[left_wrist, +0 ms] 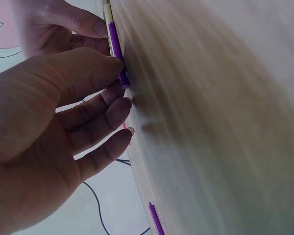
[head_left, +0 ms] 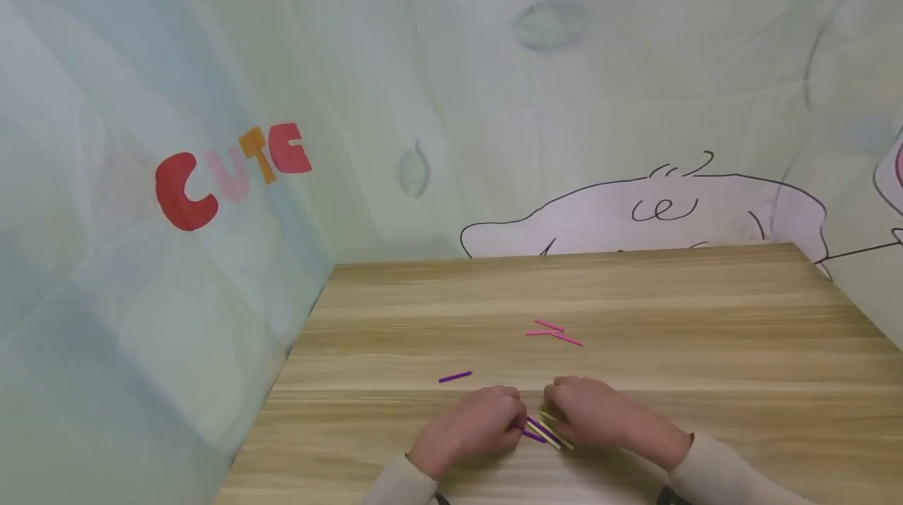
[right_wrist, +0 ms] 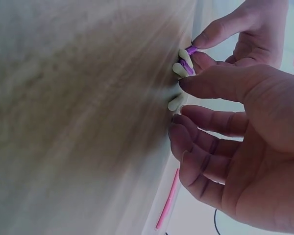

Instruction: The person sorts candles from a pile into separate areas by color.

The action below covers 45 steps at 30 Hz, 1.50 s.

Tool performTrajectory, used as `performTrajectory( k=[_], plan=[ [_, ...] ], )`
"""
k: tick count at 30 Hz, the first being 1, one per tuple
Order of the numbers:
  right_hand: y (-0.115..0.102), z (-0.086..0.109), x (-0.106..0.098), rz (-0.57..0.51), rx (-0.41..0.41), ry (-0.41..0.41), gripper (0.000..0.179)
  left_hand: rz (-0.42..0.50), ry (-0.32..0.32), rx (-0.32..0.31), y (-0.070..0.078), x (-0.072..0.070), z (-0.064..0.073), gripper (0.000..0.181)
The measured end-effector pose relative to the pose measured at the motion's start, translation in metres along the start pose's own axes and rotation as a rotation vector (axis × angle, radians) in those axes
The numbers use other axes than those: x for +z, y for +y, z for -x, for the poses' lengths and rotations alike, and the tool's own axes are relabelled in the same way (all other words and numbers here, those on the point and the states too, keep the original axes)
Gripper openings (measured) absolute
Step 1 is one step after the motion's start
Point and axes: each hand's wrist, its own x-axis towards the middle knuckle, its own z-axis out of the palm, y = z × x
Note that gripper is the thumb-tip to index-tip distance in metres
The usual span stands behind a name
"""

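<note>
Nearest you, thin pale-yellow sticks (right_wrist: 180, 70) and thin purple sticks (head_left: 534, 437) lie bunched on the wood-grain table (head_left: 705, 317). Your left hand (head_left: 487, 420) pinches one purple stick between thumb and forefinger; your right hand (head_left: 585, 411) curves loosely beside them, thumb parted, no grip visible. Farther, a lone purple stick (head_left: 455, 376) lies apart. Beyond, three slim pink sticks (head_left: 553, 333) seem already separated; yellow and purple look still mixed.
</note>
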Motion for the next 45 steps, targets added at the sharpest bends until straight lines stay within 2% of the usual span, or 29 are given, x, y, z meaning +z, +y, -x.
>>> performTrajectory(
  k=[12,23,31,45],
  plan=[
    [-0.0010,-0.0014,0.0014,-0.056,-0.037,0.003,0.012,-0.007,0.000,0.005,-0.0003,0.0010,-0.0006,0.015],
    [-0.0010,-0.0022,0.0039,-0.057,-0.041,-0.006,0.009,-0.010,0.006,0.001,-0.0001,0.0007,0.0000,0.017],
    [-0.0022,-0.0020,0.0056,-0.057,-0.043,-0.007,0.016,-0.017,0.025,0.018,0.0003,-0.0004,0.0006,0.017],
    [-0.0034,-0.0036,0.0092,-0.028,-0.041,0.007,0.021,-0.017,0.026,-0.009,-0.0008,-0.0031,0.0046,0.012]
  ],
)
